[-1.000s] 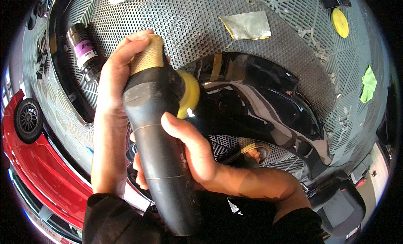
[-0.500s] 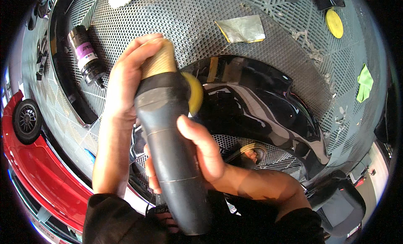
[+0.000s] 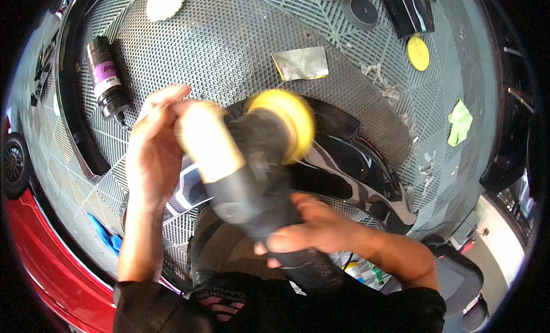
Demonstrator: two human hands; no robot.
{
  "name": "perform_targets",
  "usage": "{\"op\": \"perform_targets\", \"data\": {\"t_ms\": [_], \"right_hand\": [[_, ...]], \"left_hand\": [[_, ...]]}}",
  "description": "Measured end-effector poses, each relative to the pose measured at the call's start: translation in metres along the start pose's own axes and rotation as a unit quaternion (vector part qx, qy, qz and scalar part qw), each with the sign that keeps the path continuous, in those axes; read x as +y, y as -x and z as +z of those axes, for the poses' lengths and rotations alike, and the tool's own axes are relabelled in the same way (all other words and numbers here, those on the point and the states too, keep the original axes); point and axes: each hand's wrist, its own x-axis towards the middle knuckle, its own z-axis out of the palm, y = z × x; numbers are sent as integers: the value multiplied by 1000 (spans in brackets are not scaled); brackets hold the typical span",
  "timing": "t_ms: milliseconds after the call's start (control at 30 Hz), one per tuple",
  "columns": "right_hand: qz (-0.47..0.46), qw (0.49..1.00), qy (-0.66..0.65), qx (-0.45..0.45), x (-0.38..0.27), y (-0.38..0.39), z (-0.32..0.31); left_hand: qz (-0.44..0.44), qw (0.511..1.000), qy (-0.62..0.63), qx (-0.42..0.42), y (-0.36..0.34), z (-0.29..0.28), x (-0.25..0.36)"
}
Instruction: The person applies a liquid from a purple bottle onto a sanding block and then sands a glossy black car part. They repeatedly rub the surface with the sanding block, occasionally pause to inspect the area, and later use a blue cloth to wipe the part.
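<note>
A black polisher (image 3: 252, 201) with a round yellow foam pad (image 3: 286, 124) and a beige-wrapped head is tilted up in front of me. My right hand (image 3: 309, 227) is wrapped around its dark body. My left hand (image 3: 152, 147) is beside the beige head (image 3: 209, 141), with its palm apart from it and its fingertips at the far end, where blur hides the exact contact. Beyond and below the polisher lies a glossy black curved car panel (image 3: 372, 172), partly covered by the tool.
On the grey grid floor are a dark bottle with a purple label (image 3: 106, 78), a white pad (image 3: 165, 4), a silver packet (image 3: 301, 64), a yellow pad (image 3: 418, 52), and a green cloth (image 3: 459, 124). A long black trim piece (image 3: 71, 112) curves along the left. A red car (image 3: 51, 258) stands nearby.
The polisher has turned and tilted, bringing its yellow pad up into plain view. My right hand has moved right and down with it. My left palm has come away from the beige head.
</note>
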Motion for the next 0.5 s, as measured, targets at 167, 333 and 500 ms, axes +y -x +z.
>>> {"op": "perform_targets", "data": {"t_ms": [167,333,500], "right_hand": [[-34,948,112,297,-8,110,-37],[-132,705,366,593,25,185,-140],[-184,570,368,711,13,180,-236]], "left_hand": [[33,978,-204,25,-50,-24,-2],[119,888,-437,78,-105,-91,-33],[343,630,-694,-71,-142,-125,-59]]}}
